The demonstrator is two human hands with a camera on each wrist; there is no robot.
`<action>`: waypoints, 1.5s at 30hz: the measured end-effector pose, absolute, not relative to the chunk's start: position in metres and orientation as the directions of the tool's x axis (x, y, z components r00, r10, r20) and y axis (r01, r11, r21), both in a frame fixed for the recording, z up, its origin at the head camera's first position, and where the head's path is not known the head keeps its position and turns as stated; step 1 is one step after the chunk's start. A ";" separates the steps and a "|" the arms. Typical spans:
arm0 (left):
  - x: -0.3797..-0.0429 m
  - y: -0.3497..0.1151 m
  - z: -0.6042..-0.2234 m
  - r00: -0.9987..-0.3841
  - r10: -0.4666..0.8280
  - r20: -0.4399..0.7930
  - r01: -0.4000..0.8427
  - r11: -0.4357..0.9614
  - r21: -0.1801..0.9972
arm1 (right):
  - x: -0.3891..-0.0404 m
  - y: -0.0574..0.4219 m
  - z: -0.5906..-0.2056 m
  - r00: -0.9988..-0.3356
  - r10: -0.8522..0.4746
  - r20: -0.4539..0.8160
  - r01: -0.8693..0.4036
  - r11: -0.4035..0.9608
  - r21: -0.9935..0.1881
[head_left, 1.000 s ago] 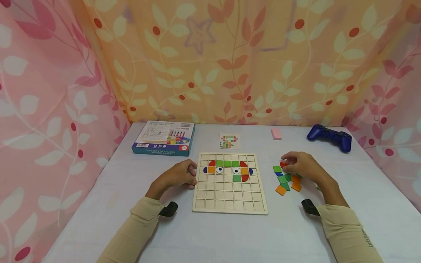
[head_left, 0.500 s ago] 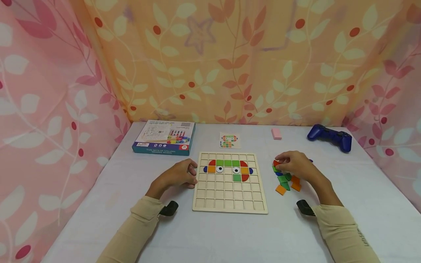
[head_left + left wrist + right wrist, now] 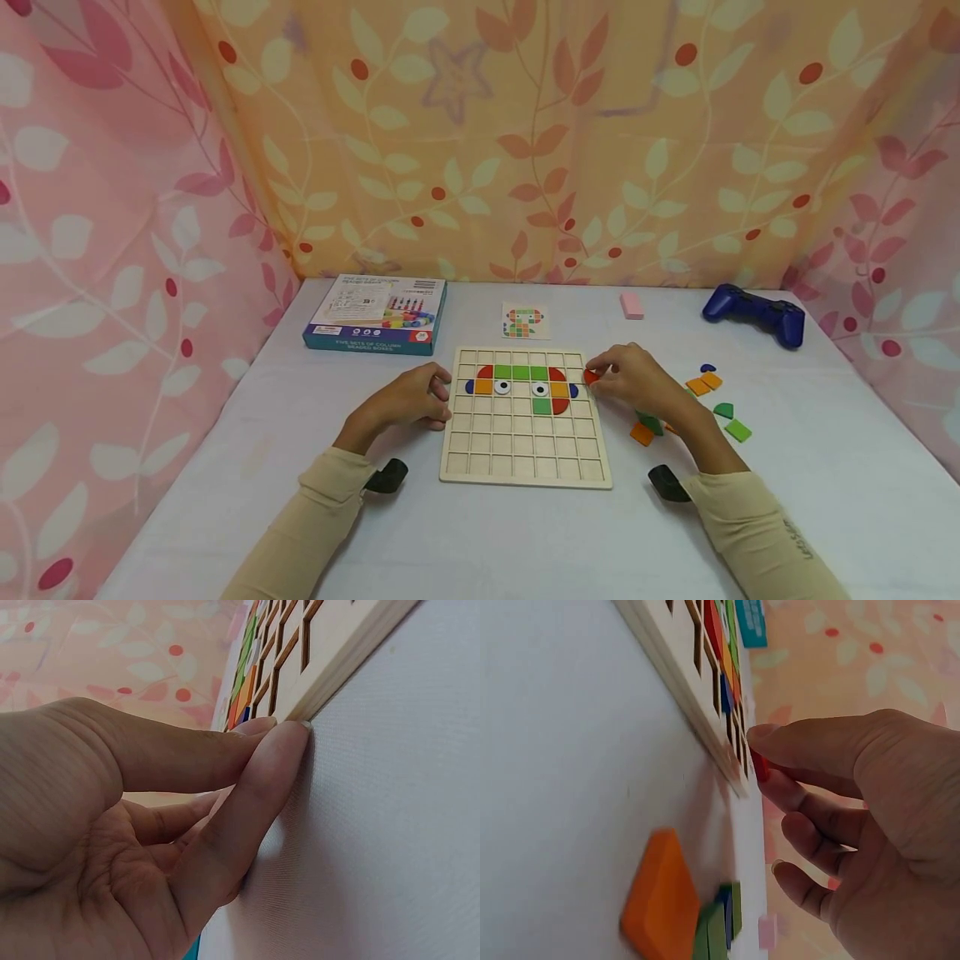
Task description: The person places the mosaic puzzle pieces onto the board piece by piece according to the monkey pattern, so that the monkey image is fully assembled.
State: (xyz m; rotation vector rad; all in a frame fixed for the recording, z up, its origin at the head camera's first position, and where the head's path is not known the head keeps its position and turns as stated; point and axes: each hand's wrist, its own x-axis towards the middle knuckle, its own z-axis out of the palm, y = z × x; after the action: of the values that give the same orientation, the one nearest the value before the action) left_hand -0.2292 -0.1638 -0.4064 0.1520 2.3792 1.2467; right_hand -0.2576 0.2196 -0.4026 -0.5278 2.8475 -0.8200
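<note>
A wooden grid board (image 3: 524,472) lies at the middle of the table. Red, green, orange and blue tiles with two eye discs form a partial face in its upper rows. My left hand (image 3: 407,395) holds the board's left edge, thumb and fingertips right at the rim in the left wrist view. Between thumb and index finger my right hand (image 3: 636,381) pinches a red tile (image 3: 592,377) with a rounded edge, just above the board's right rim. The tile's remaining outline is hidden by the fingers. The other right fingers curl loosely in the right wrist view.
Loose tiles, among them an orange square (image 3: 641,433) and a green square (image 3: 738,430), lie around and under the right forearm. Behind the board are a pattern card (image 3: 526,321), a pink block (image 3: 632,306), a flat box (image 3: 375,315) and a blue game controller (image 3: 753,315).
My right hand has moved left from the loose tiles to the board's right edge, carrying the red tile. Tiles once under that hand now show. My left hand has stayed at the board.
</note>
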 end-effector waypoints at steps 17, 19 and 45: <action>-0.230 -0.165 -0.405 -0.893 0.304 -0.333 -0.103 0.583 0.806 | -0.255 0.156 -0.400 -0.869 -0.495 0.027 -0.428 0.721 -0.545; -0.230 -0.165 -0.405 -0.892 0.306 -0.332 -0.100 0.582 0.807 | -0.254 0.149 -0.400 -0.856 -0.515 0.033 -0.447 0.709 -0.545; -0.230 -0.165 -0.406 -0.890 0.315 -0.329 -0.096 0.576 0.812 | -0.245 0.082 -0.406 -0.743 -0.665 0.072 -0.595 0.607 -0.527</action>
State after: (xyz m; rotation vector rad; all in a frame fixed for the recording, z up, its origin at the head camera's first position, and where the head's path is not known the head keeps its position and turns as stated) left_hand -0.2296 -0.1654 -0.4056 0.1763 2.3679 1.2577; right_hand -0.2452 0.0819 -0.4061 -1.0633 2.6969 -0.8110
